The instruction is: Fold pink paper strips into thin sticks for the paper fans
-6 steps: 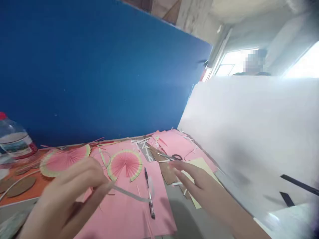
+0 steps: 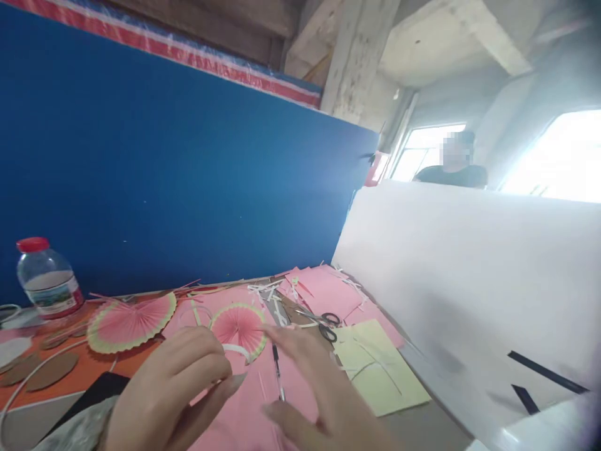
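My left hand (image 2: pixel 183 382) is closed in a pinch, with a thin white strip (image 2: pixel 238 349) curving out from its fingertips. Part of the strip is hidden behind the fingers. To its right, my right hand (image 2: pixel 314 376) has thumb and fingers apart and nothing visible in it. Just beyond both hands lies a round pleated pink paper fan (image 2: pixel 238 324) with a pale yellow rim. A pen (image 2: pixel 277 369) rests on a pink paper sheet (image 2: pixel 248 413) between the hands. Farther left is a second pleated fan (image 2: pixel 131 322), half-open.
Black-handled scissors (image 2: pixel 323 319) lie among paper scraps, beside a pale yellow sheet (image 2: pixel 380 369) and stacked pink sheets (image 2: pixel 323 288). A red-capped bottle (image 2: pixel 49 279) and brown cardboard discs (image 2: pixel 51 371) are at left. Blue (image 2: pixel 188 169) and white (image 2: pixel 446 269) panels border the table; a person (image 2: pixel 453 166) is behind.
The right hand has come left, close to the left hand and over the pen. The white strip now curves by the nearer fan. The camera view has tilted up.
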`<state>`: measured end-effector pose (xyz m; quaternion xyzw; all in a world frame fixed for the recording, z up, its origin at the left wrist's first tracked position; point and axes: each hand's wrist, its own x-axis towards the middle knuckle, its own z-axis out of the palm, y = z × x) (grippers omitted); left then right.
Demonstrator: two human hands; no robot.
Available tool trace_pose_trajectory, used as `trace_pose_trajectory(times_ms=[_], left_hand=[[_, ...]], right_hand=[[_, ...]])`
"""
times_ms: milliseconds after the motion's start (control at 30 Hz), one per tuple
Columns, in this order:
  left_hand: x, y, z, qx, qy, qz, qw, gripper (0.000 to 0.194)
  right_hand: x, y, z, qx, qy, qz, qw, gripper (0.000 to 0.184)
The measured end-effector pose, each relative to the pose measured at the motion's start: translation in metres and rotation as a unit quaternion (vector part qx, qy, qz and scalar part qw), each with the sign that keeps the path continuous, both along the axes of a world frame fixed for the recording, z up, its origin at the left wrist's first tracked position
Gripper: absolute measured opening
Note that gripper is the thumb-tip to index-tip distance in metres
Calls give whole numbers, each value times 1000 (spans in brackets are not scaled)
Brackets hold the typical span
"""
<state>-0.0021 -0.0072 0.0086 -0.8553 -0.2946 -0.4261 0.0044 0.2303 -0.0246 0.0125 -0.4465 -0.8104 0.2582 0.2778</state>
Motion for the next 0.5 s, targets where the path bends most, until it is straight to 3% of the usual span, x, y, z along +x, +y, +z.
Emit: trace_pose_trajectory(times_ms=[133,233,400,500], left_hand=[[-10,1,-4,-15,6,-34,999,14],[-18,6,-4,-39,28,-41,998,14],[-25,8,0,-55,48,-49,996,20],[-17,10,-7,-57,52,-52,996,22]], right_hand=[[-44,-6,-5,13,121,-32,992,30],[-56,-6,-7,7,177,-86,980,15],[-60,0,-13,39,130,-112,984,26],[-52,0,-26,54,75,-131,987,33]])
